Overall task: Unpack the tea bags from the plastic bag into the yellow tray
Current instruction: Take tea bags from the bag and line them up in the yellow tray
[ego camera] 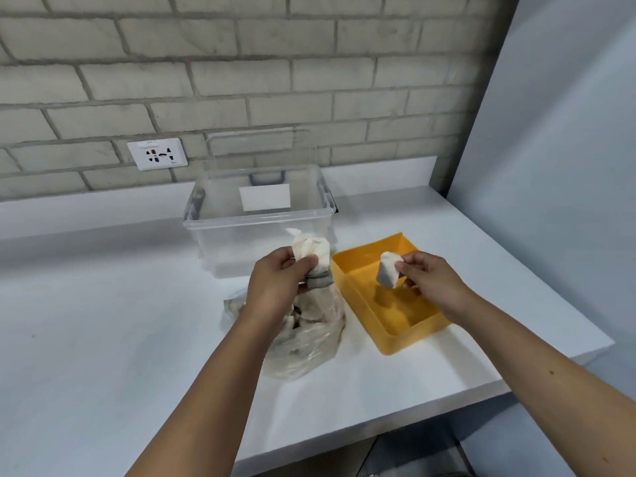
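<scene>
While right hand [426, 273] pinches one tea bag [389, 270], yellow tray [395, 342] beneath its fingers [411, 261] seems bare | left hand [275, 284] grips bundle [313, 251] above plastic bag [309, 346] | barely begun

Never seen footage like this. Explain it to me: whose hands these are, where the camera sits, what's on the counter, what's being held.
There is no machine here: a person works with bare hands, and the single picture comes from a camera worn on their head, looking down. On the white counter are a clear plastic box, a yellow tray and a crumpled plastic bag. The left hand grips a bunch of white tea bags above the bag. The right hand pinches one tea bag over the tray, not yet set down.
</scene>
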Demonstrator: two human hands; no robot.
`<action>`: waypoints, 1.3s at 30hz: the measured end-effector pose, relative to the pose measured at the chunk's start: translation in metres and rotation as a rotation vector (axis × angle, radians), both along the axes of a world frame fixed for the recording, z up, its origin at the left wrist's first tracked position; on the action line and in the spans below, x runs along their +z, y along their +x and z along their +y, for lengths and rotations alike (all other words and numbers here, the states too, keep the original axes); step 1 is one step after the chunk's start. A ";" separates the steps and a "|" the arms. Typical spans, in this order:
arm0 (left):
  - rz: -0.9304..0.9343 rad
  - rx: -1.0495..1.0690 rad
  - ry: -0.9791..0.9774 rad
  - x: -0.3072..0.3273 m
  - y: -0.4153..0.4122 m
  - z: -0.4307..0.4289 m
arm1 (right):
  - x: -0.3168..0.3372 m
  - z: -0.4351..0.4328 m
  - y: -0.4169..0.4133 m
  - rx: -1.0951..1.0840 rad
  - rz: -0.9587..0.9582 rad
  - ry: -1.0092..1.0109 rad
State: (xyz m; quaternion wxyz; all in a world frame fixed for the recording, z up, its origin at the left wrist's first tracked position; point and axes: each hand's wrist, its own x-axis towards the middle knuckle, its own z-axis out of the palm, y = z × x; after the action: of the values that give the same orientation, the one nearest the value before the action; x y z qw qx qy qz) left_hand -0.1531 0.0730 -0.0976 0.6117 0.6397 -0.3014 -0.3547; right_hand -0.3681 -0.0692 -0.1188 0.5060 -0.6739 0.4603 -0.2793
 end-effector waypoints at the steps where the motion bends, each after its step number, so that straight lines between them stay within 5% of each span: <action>1: 0.011 -0.006 0.000 0.001 -0.003 -0.006 | -0.005 0.001 -0.003 -0.028 -0.001 0.030; 10: 0.046 -0.010 0.036 -0.010 -0.010 -0.047 | -0.036 0.005 -0.004 -0.004 0.011 0.091; 16: 0.045 0.027 0.054 -0.016 -0.003 -0.053 | -0.037 -0.040 0.020 0.137 0.165 -0.156; 22: 0.012 0.051 0.049 -0.011 0.000 -0.065 | -0.041 -0.080 0.061 0.311 0.245 -0.098; 33: -0.011 0.060 0.061 -0.022 0.004 -0.078 | -0.069 -0.089 0.084 0.099 0.392 -0.287; 39: -0.051 0.058 0.094 -0.031 0.008 -0.079 | -0.067 -0.086 0.080 0.133 0.384 -0.152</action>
State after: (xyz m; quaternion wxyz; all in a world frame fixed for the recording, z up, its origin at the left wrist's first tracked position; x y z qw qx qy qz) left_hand -0.1454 -0.0058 -0.1289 0.5831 0.6849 -0.2814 -0.3342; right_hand -0.2876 -0.1555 -0.1858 0.3738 -0.7799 0.4804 -0.1457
